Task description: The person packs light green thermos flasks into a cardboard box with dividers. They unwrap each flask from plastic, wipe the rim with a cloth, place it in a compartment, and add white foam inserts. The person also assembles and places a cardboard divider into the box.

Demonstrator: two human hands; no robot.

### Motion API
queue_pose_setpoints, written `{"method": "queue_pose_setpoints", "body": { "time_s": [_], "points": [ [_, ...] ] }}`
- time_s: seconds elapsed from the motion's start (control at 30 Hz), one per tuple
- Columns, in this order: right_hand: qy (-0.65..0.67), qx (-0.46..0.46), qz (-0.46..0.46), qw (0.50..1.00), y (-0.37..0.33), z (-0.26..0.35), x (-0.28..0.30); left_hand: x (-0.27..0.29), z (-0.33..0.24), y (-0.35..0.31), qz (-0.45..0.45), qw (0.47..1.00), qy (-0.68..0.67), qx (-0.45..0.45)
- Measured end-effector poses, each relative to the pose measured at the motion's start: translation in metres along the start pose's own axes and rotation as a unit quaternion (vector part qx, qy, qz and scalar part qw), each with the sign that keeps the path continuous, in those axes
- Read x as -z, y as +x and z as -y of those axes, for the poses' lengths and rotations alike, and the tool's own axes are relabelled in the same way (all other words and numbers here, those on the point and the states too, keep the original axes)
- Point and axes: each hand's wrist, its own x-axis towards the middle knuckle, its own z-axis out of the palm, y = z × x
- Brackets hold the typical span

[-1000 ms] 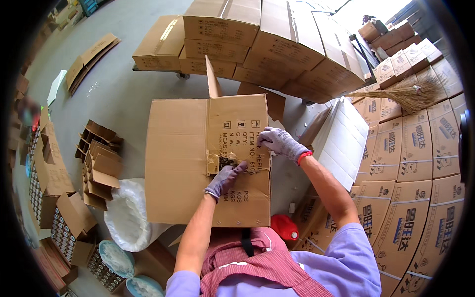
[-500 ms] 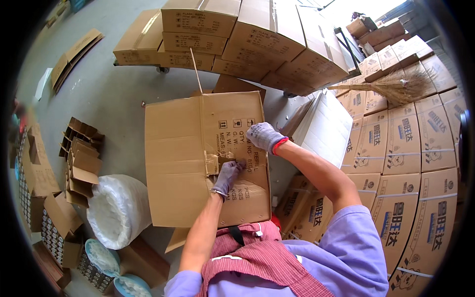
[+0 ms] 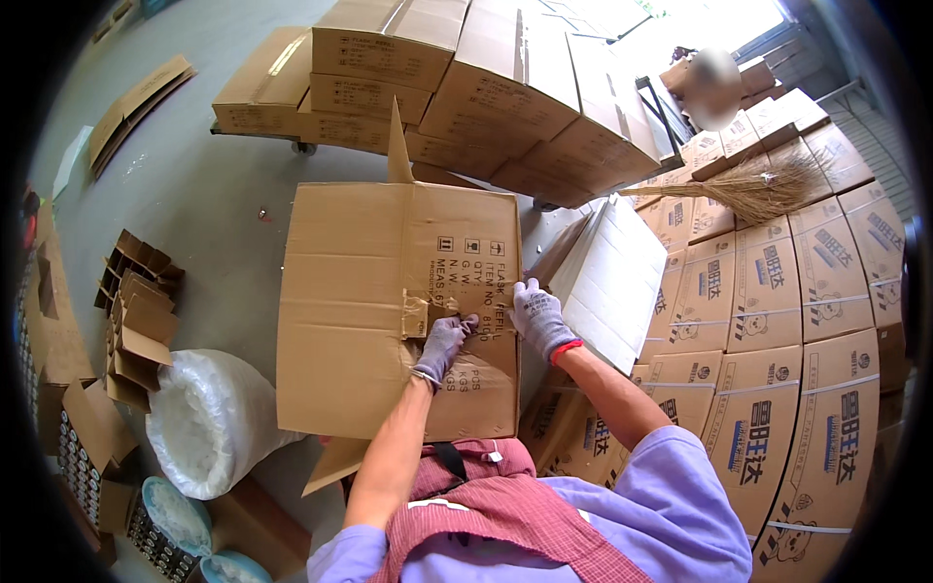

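A large brown cardboard carton (image 3: 340, 311) stands before me, its broad printed side toward me and one narrow flap sticking up at the far end. A torn patch of tape (image 3: 415, 317) lies near its middle. My left hand (image 3: 444, 350), in a grey glove, is closed on the printed face beside this patch; what its fingertips pinch is too small to make out. At the carton's right edge, my right hand (image 3: 538, 317), gloved too, has its fingers curled against the rim. Part of that grip is hidden.
Beyond the carton a cart (image 3: 304, 148) carries stacked boxes. To the right are a white foam panel (image 3: 607, 277), a straw broom (image 3: 768, 185) and strapped cartons (image 3: 763, 291). Cardboard dividers (image 3: 146, 330), a plastic-wrapped roll (image 3: 194, 418) and blue bags (image 3: 177, 510) stand left.
My right hand has come down from above the carton's face to its right edge. My left hand stays by the torn patch. The upright far flap now shows wider.
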Motion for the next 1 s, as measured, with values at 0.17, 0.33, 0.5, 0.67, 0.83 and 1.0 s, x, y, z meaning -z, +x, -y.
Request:
{"method": "queue_pose_setpoints", "body": {
  "time_s": [0.17, 0.33, 0.5, 0.67, 0.83, 1.0],
  "points": [
    [0.097, 0.165, 0.022, 0.981, 0.02, -0.027, 0.008, 0.01, 0.013, 0.008, 0.008, 1.0, 0.005, 0.021],
    [0.051, 0.311, -0.003, 0.949, 0.023, -0.021, 0.014, 0.023, 0.011, 0.0, 0.01, 0.999, 0.039, 0.016],
    [0.131, 0.185, -0.097, 0.969, 0.002, 0.008, 0.02, 0.034, -0.002, -0.011, -0.008, 1.0, -0.015, 0.01],
    [0.104, 0.093, -0.043, 0.989, -0.005, 0.045, 0.002, 0.045, 0.004, -0.008, 0.01, 0.999, 0.001, 0.043],
    [0.176, 0.151, -0.067, 0.97, 0.013, 0.016, -0.004, 0.042, -0.014, -0.014, 0.035, 0.996, 0.076, 0.034],
    [0.246, 0.291, 0.008, 0.925, -0.032, 0.022, -0.008, 0.049, -0.02, -0.022, 0.008, 0.997, -0.074, 0.017]
  ]
}}
